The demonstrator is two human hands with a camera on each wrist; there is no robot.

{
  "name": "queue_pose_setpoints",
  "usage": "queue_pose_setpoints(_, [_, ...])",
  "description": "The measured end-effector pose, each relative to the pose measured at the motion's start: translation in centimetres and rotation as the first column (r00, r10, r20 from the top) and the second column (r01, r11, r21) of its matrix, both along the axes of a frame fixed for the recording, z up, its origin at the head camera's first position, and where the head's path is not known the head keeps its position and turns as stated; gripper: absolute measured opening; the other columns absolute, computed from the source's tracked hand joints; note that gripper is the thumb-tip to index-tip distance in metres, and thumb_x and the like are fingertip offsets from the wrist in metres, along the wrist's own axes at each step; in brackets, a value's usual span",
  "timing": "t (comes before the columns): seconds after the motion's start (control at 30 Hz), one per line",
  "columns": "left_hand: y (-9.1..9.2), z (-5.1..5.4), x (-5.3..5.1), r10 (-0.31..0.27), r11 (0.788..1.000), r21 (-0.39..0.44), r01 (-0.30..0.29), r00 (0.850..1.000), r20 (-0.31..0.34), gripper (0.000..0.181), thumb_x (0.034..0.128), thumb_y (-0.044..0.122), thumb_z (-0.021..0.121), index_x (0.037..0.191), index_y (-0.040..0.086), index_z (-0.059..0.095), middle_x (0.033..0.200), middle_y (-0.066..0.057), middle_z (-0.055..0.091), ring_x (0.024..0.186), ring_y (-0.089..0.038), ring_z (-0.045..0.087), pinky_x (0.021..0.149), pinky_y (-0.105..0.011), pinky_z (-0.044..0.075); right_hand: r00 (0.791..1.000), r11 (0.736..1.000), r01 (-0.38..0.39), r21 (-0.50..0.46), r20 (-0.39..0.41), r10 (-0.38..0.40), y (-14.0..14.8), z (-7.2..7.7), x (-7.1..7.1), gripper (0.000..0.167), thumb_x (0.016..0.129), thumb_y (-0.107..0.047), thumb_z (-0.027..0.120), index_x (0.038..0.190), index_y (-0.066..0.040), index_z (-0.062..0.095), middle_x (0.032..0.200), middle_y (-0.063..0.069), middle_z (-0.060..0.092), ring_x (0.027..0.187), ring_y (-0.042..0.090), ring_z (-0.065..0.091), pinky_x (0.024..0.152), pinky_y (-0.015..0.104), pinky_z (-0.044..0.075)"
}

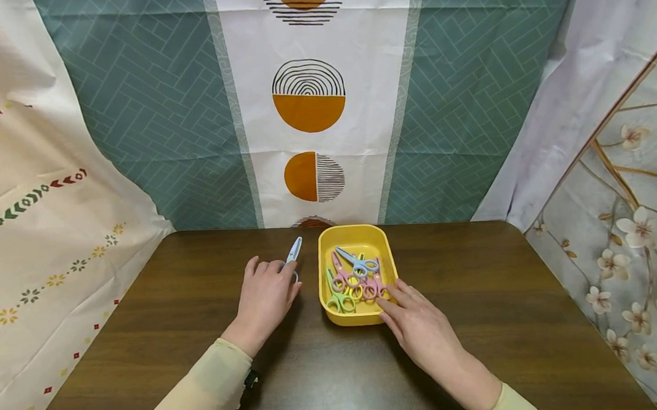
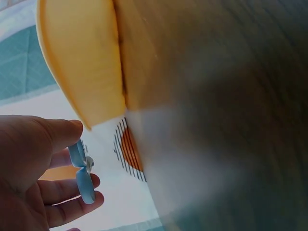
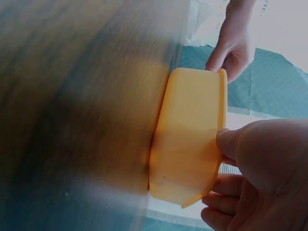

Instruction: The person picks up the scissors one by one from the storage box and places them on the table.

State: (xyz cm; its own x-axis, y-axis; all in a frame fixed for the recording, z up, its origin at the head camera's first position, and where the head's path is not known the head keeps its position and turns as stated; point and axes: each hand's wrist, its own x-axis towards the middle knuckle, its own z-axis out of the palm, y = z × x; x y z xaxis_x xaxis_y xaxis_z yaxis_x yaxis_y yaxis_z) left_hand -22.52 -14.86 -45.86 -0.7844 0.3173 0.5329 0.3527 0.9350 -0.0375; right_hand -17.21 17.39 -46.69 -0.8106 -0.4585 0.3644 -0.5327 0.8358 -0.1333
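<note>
Blue scissors (image 1: 294, 250) are held by the handles in my left hand (image 1: 264, 293), blades pointing away, left of the yellow container. In the left wrist view, thumb and fingers of the left hand (image 2: 38, 168) grip the blue scissors (image 2: 84, 185). The yellow container (image 1: 359, 319) holds several small scissors: blue ones (image 1: 358, 262) on top, with pink (image 1: 371, 289), green (image 1: 341, 302) and yellow ones around them. My right hand (image 1: 423, 325) rests on the container's near right corner. The right wrist view shows the right hand (image 3: 264, 168) with its thumb on the rim of the container (image 3: 190, 130).
The container stands on a dark brown wooden table (image 1: 458, 266) near its far edge. Behind the table hangs a green and white patterned cloth (image 1: 185, 113). Cream cloth (image 1: 49, 218) hangs at the left and a floral one (image 1: 642, 272) at the right.
</note>
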Motion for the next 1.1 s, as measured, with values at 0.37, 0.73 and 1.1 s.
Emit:
queue_pose_setpoints(0.37, [-2.0,-0.4,-0.6,0.038,0.999,0.008,-0.038,0.999,0.009,0.043,0.0925,0.026,0.093,0.126,0.004,0.078,0.11,-0.015,0.079,0.096,-0.041,0.073,0.109,-0.066,0.047,1.0,1.0,0.006,0.011,0.007,-0.006,0.0,0.0,-0.1,0.037,0.103,-0.025,0.082,0.136,-0.01,0.08,0.15,0.018,0.067,0.15,0.037,0.054,0.123,0.054,0.042])
queue_pose_setpoints(0.73, [-4.6,-0.9,-1.3,0.068,0.997,0.021,-0.07,0.994,0.087,0.044,0.0932,0.02,0.092,0.127,-0.003,0.077,0.109,-0.022,0.077,0.095,-0.043,0.072,0.097,-0.058,0.057,1.0,1.0,0.011,0.011,0.012,-0.011,-0.2,0.1,0.0,0.037,0.103,-0.026,0.081,0.136,-0.01,0.079,0.151,0.018,0.067,0.15,0.037,0.054,0.123,0.054,0.042])
queue_pose_setpoints(1.1, [-6.5,-0.7,-2.0,0.087,0.995,0.035,-0.091,0.991,0.105,0.041,0.0952,0.017,0.089,0.128,-0.004,0.075,0.11,-0.024,0.076,0.095,-0.046,0.071,0.085,-0.059,0.059,1.0,1.0,0.017,0.02,0.005,-0.017,-0.1,0.1,0.0,0.037,0.103,-0.027,0.081,0.136,-0.011,0.08,0.151,0.017,0.067,0.15,0.036,0.054,0.123,0.053,0.042])
